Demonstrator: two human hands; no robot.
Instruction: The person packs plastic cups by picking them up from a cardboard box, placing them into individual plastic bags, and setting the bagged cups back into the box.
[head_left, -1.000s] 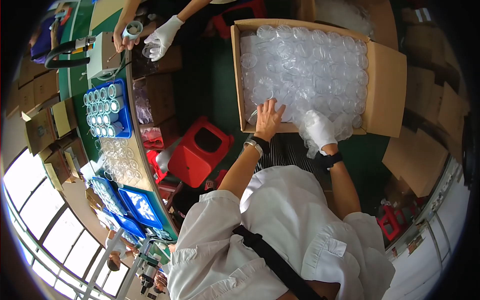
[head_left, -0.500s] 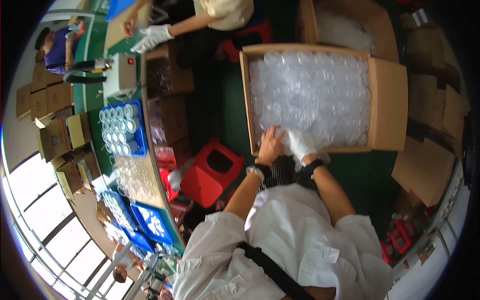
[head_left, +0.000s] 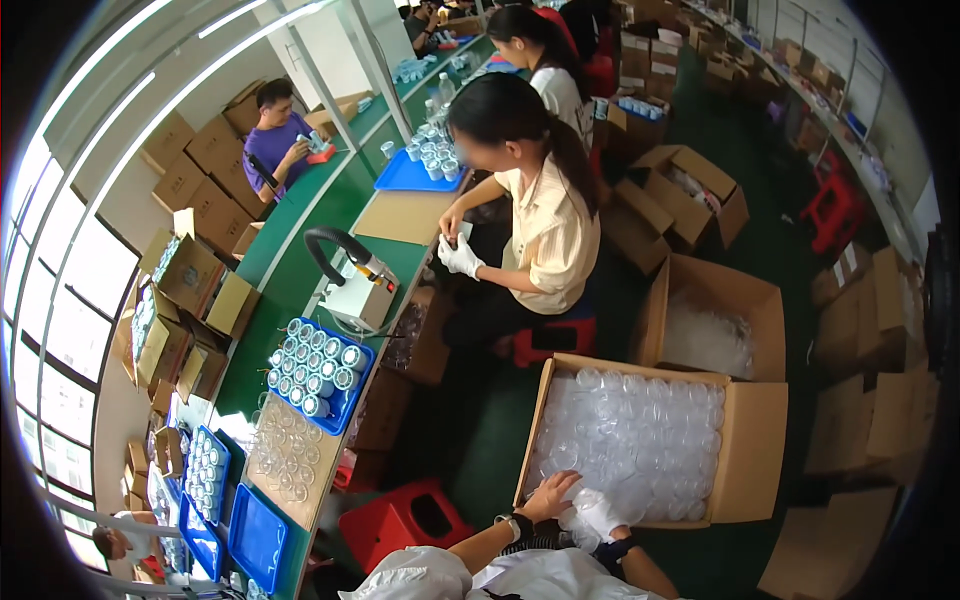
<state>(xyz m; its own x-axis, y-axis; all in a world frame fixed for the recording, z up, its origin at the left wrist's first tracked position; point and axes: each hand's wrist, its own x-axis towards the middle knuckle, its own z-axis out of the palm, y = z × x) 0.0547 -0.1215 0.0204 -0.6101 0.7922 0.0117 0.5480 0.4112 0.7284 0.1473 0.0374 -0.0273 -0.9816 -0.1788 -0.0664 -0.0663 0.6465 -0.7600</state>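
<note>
A cardboard box (head_left: 748, 452) in front of me is packed with rows of clear plastic cups (head_left: 630, 440). At its near left corner, my bare left hand (head_left: 549, 496) reaches over the edge with its fingers extended, close to the nearest cups. Beside it, my right hand (head_left: 601, 513), in a white glove, is closed at the box's near edge. Something whitish and see-through (head_left: 574, 524) lies against the gloved fingers; its kind cannot be made out.
Left is a green workbench with a blue tray (head_left: 352, 402) of light-blue capped cups, clear rings (head_left: 285, 450) and a hose device (head_left: 362, 300). A red stool (head_left: 395, 528) stands beside me. A co-worker (head_left: 545, 230) sits ahead; another open box (head_left: 770, 310) stands behind mine.
My view has tilted up and away, bringing more of the room and the co-workers into sight. Both hands stay at the box's near left corner, the left one's fingers now pointing more to the right.
</note>
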